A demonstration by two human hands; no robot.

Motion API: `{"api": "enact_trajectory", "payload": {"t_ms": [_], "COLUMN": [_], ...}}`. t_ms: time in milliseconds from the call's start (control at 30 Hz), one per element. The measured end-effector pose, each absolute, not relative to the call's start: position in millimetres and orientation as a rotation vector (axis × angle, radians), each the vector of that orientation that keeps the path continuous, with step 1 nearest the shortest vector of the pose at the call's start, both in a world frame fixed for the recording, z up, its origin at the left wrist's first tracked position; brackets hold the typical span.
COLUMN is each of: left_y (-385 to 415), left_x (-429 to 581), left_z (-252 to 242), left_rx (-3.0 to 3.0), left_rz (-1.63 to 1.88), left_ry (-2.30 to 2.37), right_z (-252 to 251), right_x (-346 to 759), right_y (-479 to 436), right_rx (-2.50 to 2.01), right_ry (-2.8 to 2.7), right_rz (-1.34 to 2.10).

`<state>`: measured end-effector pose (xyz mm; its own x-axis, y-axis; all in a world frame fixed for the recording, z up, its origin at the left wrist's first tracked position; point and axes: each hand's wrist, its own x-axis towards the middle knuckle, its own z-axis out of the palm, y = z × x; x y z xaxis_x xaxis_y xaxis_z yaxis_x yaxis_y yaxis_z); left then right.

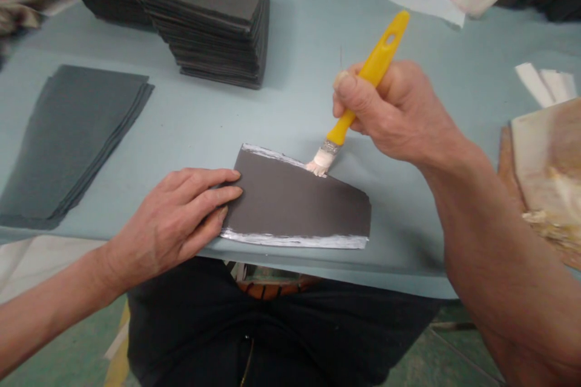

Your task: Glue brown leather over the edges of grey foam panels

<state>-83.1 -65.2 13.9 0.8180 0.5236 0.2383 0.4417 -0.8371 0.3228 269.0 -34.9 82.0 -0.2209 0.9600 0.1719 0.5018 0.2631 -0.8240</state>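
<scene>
Right grip point(390, 110) is closed around a yellow brush point(376, 66), its whitened bristles touching the far edge of a dark piece point(295, 199). This piece lies flat on the desk point(290, 112), smeared white along both long edges; left grip point(179, 217), fingers straight, rests at its left end.

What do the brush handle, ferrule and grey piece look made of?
Brush handle: probably plastic; smooth, evenly yellow, with a hole.
Ferrule: likely metal; silvery glints.
Grey piece: matte, thin, flat; maybe synthetic leather or card, can't tell which.
</scene>
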Motion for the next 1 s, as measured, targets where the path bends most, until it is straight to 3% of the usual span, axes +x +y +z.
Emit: {"api": "enact_trajectory", "payload": {"t_ms": [1000], "left_y": [-66], "left_x": [-82], "left_z": [16], "left_rx": [2.771], "left_rz": [0.477], "left_ry": [0.730], "right_z": [87], "right_x": [296], "right_y": [-46], "right_rx": [-1.535], "right_ry": [-1.954], "right_rz": [0.819]}}
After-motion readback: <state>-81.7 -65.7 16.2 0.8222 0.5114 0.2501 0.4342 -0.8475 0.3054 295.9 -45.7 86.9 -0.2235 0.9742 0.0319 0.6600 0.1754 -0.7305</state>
